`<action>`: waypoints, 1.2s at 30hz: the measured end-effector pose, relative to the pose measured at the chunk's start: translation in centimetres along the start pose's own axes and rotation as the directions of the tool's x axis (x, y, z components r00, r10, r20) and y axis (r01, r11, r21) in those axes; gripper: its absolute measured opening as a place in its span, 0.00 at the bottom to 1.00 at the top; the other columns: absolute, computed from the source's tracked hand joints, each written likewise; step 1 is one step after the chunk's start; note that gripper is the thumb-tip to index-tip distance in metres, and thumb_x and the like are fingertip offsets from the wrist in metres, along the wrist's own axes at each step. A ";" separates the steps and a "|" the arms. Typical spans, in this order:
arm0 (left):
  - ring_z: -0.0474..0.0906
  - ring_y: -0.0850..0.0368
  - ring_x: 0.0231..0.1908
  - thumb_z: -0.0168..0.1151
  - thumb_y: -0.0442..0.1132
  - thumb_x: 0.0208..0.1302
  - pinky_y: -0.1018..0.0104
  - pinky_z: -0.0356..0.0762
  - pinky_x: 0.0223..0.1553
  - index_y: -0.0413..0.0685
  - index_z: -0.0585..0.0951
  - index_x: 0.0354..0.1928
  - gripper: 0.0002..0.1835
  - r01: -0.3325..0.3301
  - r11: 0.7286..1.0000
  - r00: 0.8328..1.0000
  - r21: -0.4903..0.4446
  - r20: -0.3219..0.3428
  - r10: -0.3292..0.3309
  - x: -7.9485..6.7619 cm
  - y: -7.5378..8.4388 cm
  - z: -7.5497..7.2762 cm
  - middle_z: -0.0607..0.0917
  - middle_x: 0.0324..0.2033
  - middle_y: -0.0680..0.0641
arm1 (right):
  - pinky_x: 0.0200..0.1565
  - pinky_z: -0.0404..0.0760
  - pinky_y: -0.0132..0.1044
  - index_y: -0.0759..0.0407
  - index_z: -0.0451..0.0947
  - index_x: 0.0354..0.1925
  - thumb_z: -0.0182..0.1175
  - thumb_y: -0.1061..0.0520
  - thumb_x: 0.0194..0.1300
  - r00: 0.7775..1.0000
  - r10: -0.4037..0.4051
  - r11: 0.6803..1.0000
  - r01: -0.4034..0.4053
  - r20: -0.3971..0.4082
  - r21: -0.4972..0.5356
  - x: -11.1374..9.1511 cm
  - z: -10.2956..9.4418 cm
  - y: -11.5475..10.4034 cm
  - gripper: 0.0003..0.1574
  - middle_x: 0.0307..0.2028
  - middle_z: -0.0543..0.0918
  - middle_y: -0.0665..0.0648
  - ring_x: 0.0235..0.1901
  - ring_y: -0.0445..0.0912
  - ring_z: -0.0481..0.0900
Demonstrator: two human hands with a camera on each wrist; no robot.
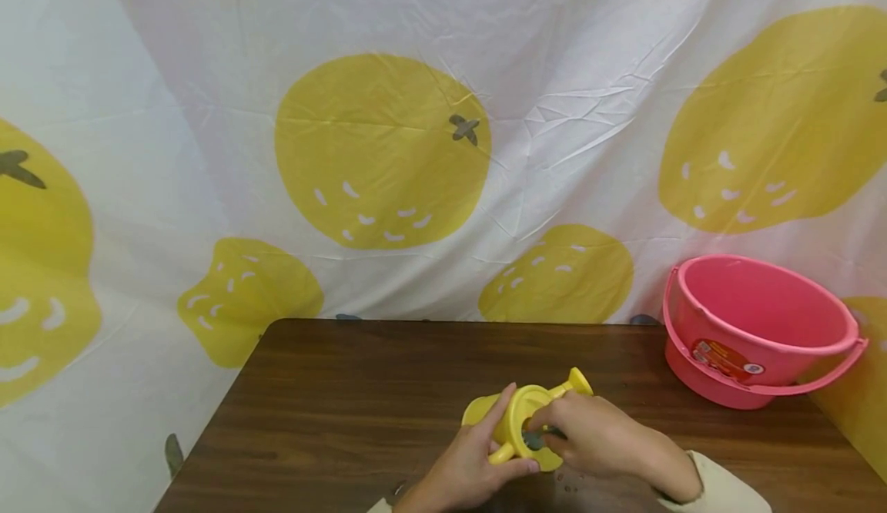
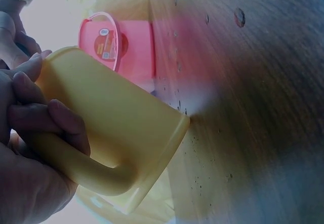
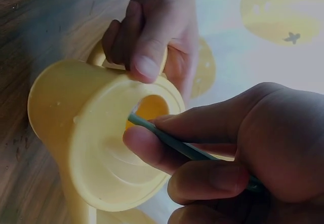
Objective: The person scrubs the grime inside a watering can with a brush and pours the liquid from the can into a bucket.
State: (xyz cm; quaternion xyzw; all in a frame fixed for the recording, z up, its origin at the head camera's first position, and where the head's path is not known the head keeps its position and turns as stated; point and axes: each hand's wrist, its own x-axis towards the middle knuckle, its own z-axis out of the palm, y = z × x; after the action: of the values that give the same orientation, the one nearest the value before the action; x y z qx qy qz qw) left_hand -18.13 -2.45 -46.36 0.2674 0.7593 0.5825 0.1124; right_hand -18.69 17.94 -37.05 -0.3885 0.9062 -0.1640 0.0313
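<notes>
A small yellow watering can [image 1: 523,399] is held tilted over the table, its spout [image 1: 577,382] to the right. My left hand [image 1: 474,447] grips the can by its handle [image 2: 81,165], the thumb lying on the rim in the right wrist view. My right hand [image 1: 599,432] pinches a thin dark green pad [image 3: 177,145] between thumb and fingers. The pad's tip is at the can's round top opening [image 3: 154,107]. How far it reaches inside is hard to see. In the left wrist view, the can's base edge is close to the tabletop.
A pink bucket [image 1: 762,328] with its handle hanging down stands at the table's back right. Water drops [image 2: 239,17] dot the brown wooden table [image 1: 333,397]. Behind it hangs a white curtain [image 1: 554,51] with yellow fruit prints.
</notes>
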 end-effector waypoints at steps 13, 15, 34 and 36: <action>0.74 0.70 0.17 0.72 0.48 0.60 0.75 0.71 0.21 0.60 0.51 0.79 0.51 0.028 1.000 0.999 0.004 -0.016 -0.028 -0.1 0.3 0.1 0.79 0.20 0.60 | 0.29 0.75 0.33 0.48 0.87 0.39 0.68 0.63 0.59 0.999 0.031 0.999 -0.031 0.012 -0.017 -0.5 -0.5 0.0 0.12 0.32 0.81 0.37 0.29 0.30 0.70; 0.75 0.69 0.18 0.72 0.48 0.60 0.75 0.72 0.22 0.61 0.51 0.79 0.50 0.032 0.999 0.999 0.009 -0.019 -0.032 -0.1 0.3 0.1 0.80 0.21 0.60 | 0.30 0.77 0.35 0.48 0.87 0.41 0.68 0.62 0.59 0.999 0.035 0.999 -0.035 0.011 -0.021 -0.6 -0.9 0.0 0.12 0.34 0.83 0.38 0.30 0.30 0.72; 0.72 0.69 0.17 0.72 0.49 0.60 0.75 0.70 0.22 0.60 0.53 0.78 0.50 0.051 0.998 0.998 0.019 -0.029 -0.051 0.0 0.3 0.0 0.74 0.17 0.60 | 0.28 0.73 0.33 0.45 0.86 0.40 0.69 0.60 0.60 0.999 0.049 0.999 -0.049 0.014 -0.001 -0.9 -2.4 0.3 0.12 0.34 0.85 0.42 0.27 0.30 0.71; 0.72 0.69 0.17 0.72 0.49 0.60 0.75 0.70 0.22 0.61 0.53 0.78 0.50 0.056 0.998 0.998 0.018 -0.028 -0.055 0.0 0.3 0.0 0.74 0.17 0.60 | 0.28 0.73 0.33 0.45 0.86 0.41 0.69 0.60 0.60 0.999 0.050 0.999 -0.050 0.015 0.004 -0.9 -2.4 0.3 0.12 0.34 0.86 0.42 0.27 0.30 0.71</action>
State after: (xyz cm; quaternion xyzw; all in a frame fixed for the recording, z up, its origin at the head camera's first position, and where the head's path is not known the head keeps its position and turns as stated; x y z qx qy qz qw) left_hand -18.06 -2.40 -46.04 0.2394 0.7734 0.5755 0.1157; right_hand -18.70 19.48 -34.91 -0.3670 0.9149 -0.1623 0.0432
